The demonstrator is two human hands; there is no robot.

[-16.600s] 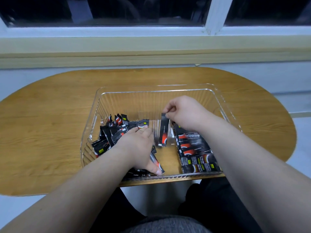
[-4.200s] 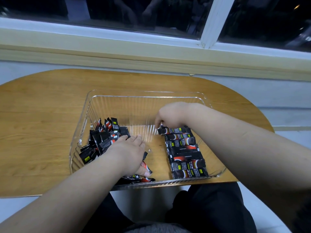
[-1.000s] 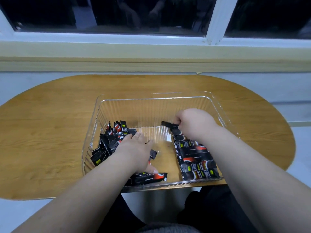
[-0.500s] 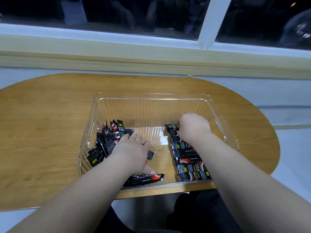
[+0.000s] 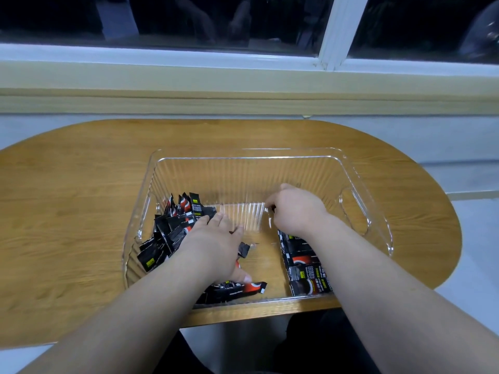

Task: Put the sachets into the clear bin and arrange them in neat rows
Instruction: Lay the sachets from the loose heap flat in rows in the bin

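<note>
Beneath a dark window [image 5: 216, 20], a wooden counter [image 5: 67, 211] is carrying the clear bin [image 5: 243, 153]. Both hands are working inside it: the left hand [image 5: 216, 247] is lying flat, fingers spread, on the loose sachets [image 5: 172, 230], while the right hand [image 5: 297, 209] is curling over the far end of the sachet row [image 5: 305, 268], and I cannot tell whether it is grasping one. Each added sachet should probably be going down flush, edges aligned.

Left hand [image 5: 216, 247] flat — right hand [image 5: 294, 209] curled, knuckles up.
</note>
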